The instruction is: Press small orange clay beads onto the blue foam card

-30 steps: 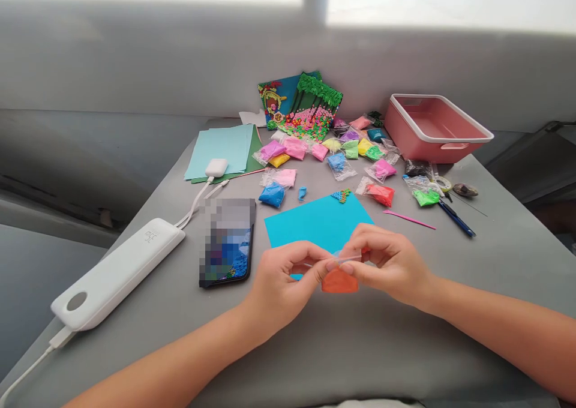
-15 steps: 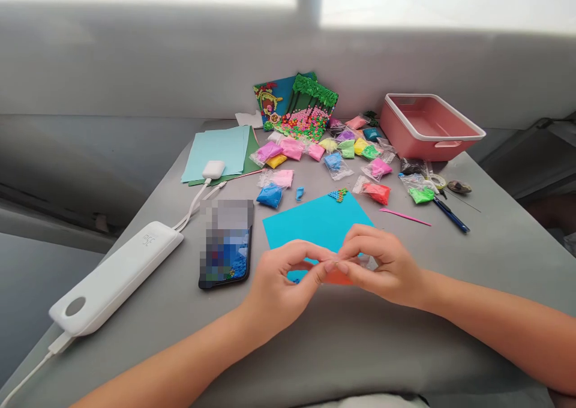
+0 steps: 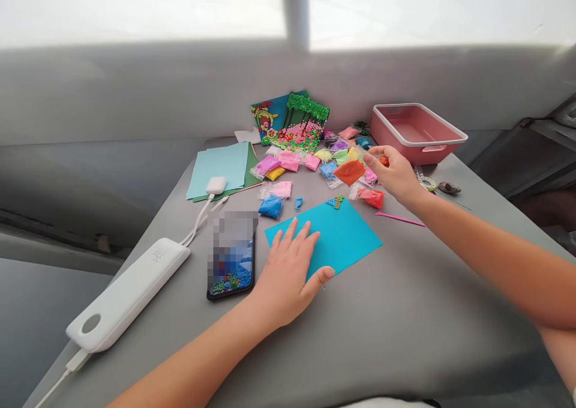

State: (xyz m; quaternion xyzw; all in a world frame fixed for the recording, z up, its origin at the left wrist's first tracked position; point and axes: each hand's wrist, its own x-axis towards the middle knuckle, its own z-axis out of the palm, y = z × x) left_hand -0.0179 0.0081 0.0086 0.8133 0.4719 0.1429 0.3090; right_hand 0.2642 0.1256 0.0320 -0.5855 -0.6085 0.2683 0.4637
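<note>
"What's on the left of the counter point(image 3: 405, 336)?"

"A long white power bank point(image 3: 128, 300) lies at a slant, with white cables point(image 3: 198, 219) running from its far end. Beyond it there are pale blue sheets point(image 3: 218, 165), and a small white case point(image 3: 216, 185) sits on them. Nearer, a phone point(image 3: 231, 264) lies face up, part of its screen blurred out."

"And next to the phone?"

"The left hand point(image 3: 288, 273). It's palm down, fingers spread wide, holding nothing — it lies over the near left part of a bright blue sheet point(image 3: 348, 240). Behind, two decorated pictures point(image 3: 306, 129) lean at the wall, one overlapping the other. The sheet's far corner carries a patch of tiny blue, green and orange pieces point(image 3: 335, 202)."

"Where's the orange packet point(image 3: 349, 173)?"

"Up off the counter, in front of the other coloured packets point(image 3: 288, 161). The right hand point(image 3: 387, 167) has it pinched by its clear edge, thumb and fingers nearly together."

"What's past that?"

"A thin pink tool point(image 3: 399, 219) lies below the right forearm. Farther back stands a pink basket point(image 3: 416, 126) with a white rim, then a dark, stone-like lump point(image 3: 449, 187) at the far right."
</note>
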